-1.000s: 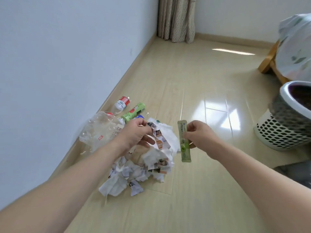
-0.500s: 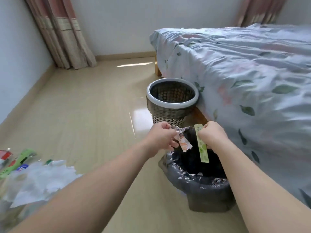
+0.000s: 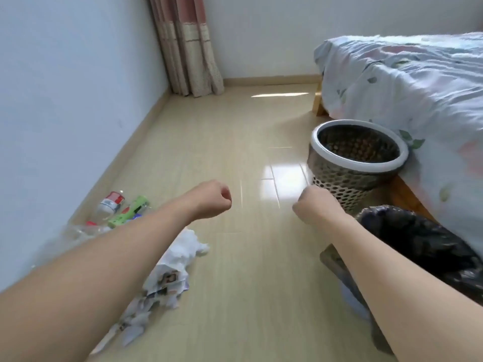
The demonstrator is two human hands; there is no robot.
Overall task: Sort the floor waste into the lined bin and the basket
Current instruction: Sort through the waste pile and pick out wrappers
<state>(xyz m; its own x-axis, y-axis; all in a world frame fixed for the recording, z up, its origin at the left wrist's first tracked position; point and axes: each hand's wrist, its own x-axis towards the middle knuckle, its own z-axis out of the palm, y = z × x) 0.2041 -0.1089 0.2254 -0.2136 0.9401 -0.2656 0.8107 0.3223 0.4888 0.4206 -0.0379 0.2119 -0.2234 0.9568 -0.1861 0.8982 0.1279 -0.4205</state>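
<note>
My left hand (image 3: 212, 202) and my right hand (image 3: 317, 208) hover over the wooden floor, both with fingers curled and nothing in them. The lined bin (image 3: 418, 241), with its black bag, stands just right of my right forearm. Behind it sits the perforated basket (image 3: 358, 165) with a white rim. Crumpled white paper and torn printed scraps (image 3: 180, 259) lie under my left forearm. A clear bottle with a red label (image 3: 111, 202), a green bottle (image 3: 130, 211) and crushed clear plastic (image 3: 75, 232) lie by the left wall.
A bed with a leaf-print cover (image 3: 418, 87) fills the right side, its wooden frame (image 3: 407, 197) touching the bins. A curtain (image 3: 188, 48) hangs in the far corner. The white wall (image 3: 65, 100) runs along the left.
The green strip and the paper scrap have left my hands, which were over the lined bin. Both hands have pulled back left over the floor, and my view has swung toward the waste pile.
</note>
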